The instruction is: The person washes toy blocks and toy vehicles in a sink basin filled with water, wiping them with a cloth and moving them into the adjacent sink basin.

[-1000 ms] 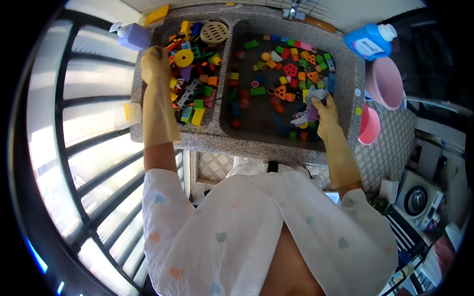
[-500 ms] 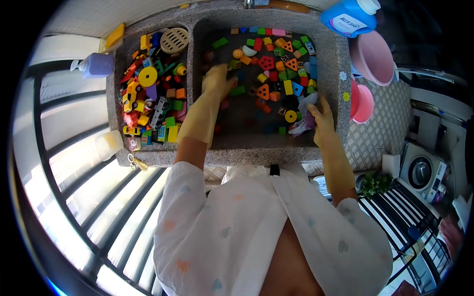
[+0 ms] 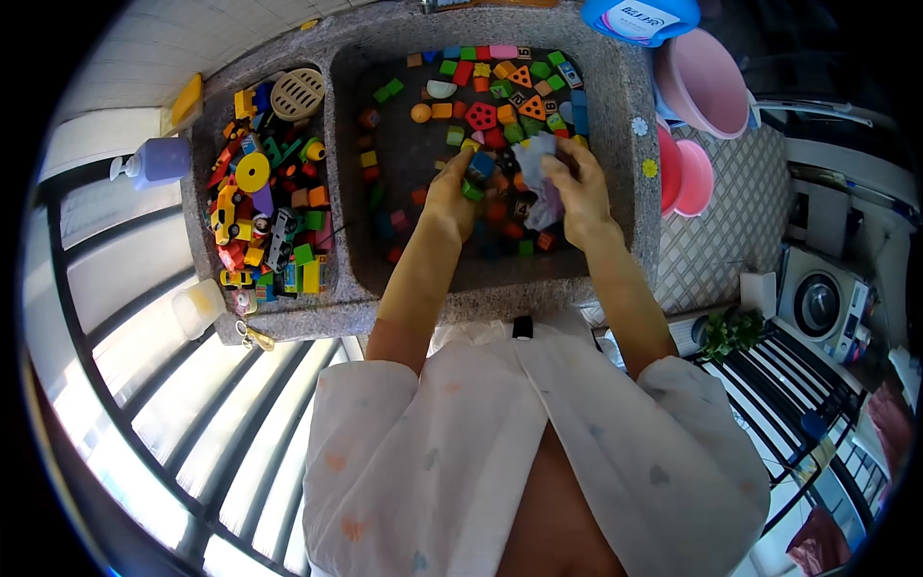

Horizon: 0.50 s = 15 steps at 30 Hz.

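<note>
My left hand (image 3: 450, 199), in a yellowish glove, is over the right basin of a stone sink (image 3: 481, 300). Its fingers curl round a blue toy block (image 3: 482, 164) and a green block (image 3: 472, 190). Also gloved, my right hand (image 3: 583, 195) grips a pale lilac cloth (image 3: 540, 183) just right of those blocks. Colourful toy blocks lie spread around both hands, among them a red pentagon block (image 3: 481, 116), an orange triangle block (image 3: 532, 106) and an orange ball (image 3: 421, 112). Some pieces under the hands are too dark to make out.
The left basin is heaped with toys, including a yellow disc (image 3: 252, 172) and a beige slotted disc (image 3: 297, 93). A soap bottle (image 3: 162, 163) stands left, a blue detergent bottle (image 3: 642, 19) at the back right. Pink basins (image 3: 707, 82) sit beyond the right edge.
My left hand has moved right and now has blocks in its fingers. My right hand has moved left and up with the cloth, close to the left. The view has shifted slightly.
</note>
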Tool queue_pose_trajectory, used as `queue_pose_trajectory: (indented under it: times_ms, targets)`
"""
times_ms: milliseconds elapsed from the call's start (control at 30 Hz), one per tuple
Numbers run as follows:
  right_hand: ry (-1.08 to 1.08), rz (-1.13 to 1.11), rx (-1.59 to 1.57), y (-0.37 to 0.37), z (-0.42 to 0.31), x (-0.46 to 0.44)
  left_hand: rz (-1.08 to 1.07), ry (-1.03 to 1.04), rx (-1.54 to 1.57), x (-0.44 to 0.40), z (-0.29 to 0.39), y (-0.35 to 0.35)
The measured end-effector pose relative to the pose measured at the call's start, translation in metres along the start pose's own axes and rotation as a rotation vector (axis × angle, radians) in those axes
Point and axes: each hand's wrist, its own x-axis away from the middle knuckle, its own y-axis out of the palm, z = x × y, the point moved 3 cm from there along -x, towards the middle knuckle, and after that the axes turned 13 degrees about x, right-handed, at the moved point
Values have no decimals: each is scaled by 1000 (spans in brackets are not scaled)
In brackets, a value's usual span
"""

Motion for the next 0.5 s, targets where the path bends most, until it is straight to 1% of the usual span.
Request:
queue_pose_trajectory:
  times_ms: [33,67,100,133,200,233,300,333,400,433,467,500]
  targets:
    - [-248,40,225,11,-26,0,-67,179,-299,12,-1,6]
    - [-496,81,450,25,-49,3,-79,379,-594,24,-3,13]
    - [-500,122,499,40,-51,1,-69,288,-412,27,-4,15]
    - [-503,125,499,48,-58,1,-101,274,-367,27,-3,13]
    - [-148,140,554,50,-64,-5,-163,241,-278,27,0,9]
    - [11,-31,507,47,-74,-13,-193,433,-589,22,3,-2]
    - [10,-48,536,55,-71,-16,-228,636,-900,20,3,-12]
    - [6,-67,568,59,-66,-19,-145,593,-886,44,8,2]
    - [29,-100,577,65,-51,-25,-53,548,-870,64,14,5]
    - [50,-106,621,65,-43,-27,-90,479,-668,69,18,5]
    - [73,-110,665,64,-34,-28,-93,290,-342,71,19,6]
    - [48,-87,687,64,-13,-27,-41,123,-8,78,21,12]
